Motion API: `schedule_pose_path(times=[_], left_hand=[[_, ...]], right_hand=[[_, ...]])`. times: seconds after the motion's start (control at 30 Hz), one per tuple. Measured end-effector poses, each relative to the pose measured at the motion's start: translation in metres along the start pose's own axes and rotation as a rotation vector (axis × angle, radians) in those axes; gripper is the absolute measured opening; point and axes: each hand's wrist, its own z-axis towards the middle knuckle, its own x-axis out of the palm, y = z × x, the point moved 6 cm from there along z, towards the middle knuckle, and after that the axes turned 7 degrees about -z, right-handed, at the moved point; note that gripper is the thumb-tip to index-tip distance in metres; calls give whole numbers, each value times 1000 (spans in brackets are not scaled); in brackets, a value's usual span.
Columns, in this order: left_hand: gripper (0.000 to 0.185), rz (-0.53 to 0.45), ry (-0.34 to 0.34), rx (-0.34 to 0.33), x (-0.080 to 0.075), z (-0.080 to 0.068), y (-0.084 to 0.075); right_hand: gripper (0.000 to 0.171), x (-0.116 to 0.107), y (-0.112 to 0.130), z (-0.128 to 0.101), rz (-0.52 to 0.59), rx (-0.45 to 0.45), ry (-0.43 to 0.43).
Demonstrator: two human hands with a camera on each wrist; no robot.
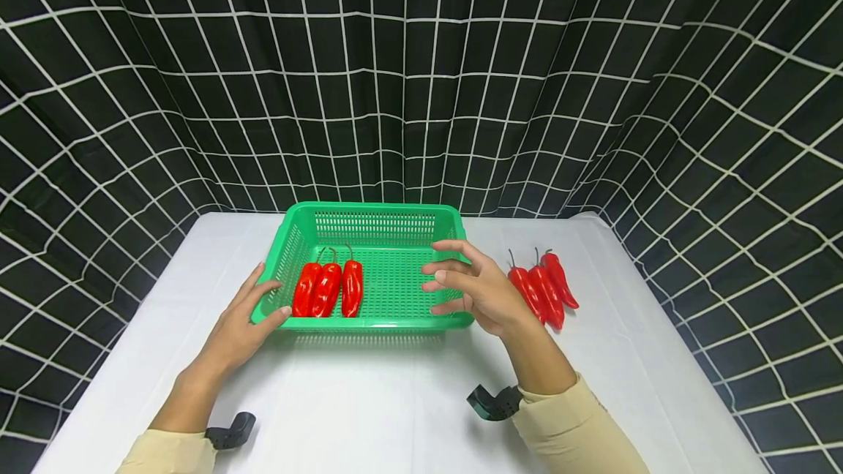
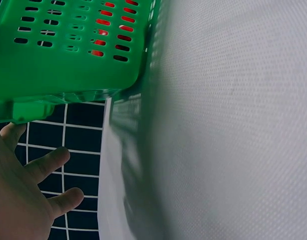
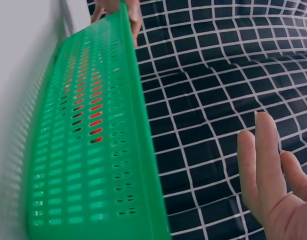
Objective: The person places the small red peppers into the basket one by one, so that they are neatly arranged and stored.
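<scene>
A green plastic basket with slotted walls stands on the white table. Three shiny red peppers lie side by side in its left part, stems toward the back. At the basket's left front corner is my left hand, its thumb over the front rim and its fingers spread along the left side. My right hand hovers at the basket's right end, fingers loosely bent and holding nothing. In the right wrist view its fingers stand apart from the basket wall. To the right, three more red peppers lie together on the table, partly behind my right hand.
The white tabletop extends around the basket. A black curtain with a white grid encloses the table at the back and both sides. Each wrist carries a black camera mount.
</scene>
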Motion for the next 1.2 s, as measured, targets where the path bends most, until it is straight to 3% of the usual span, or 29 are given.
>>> schedule_pose_path(times=[0.27,0.87,1.2], left_hand=[[50,6,6,-14,-1,0,1],[50,-1,1,-6,0,0,-1],[51,5,3,-13,0,0,-1]], right_hand=[[46,-8,6,-13,3,-43,1],[42,-49,25,-45,-72,-136,-78],[44,-83,33,-56,-138,-157,-213]])
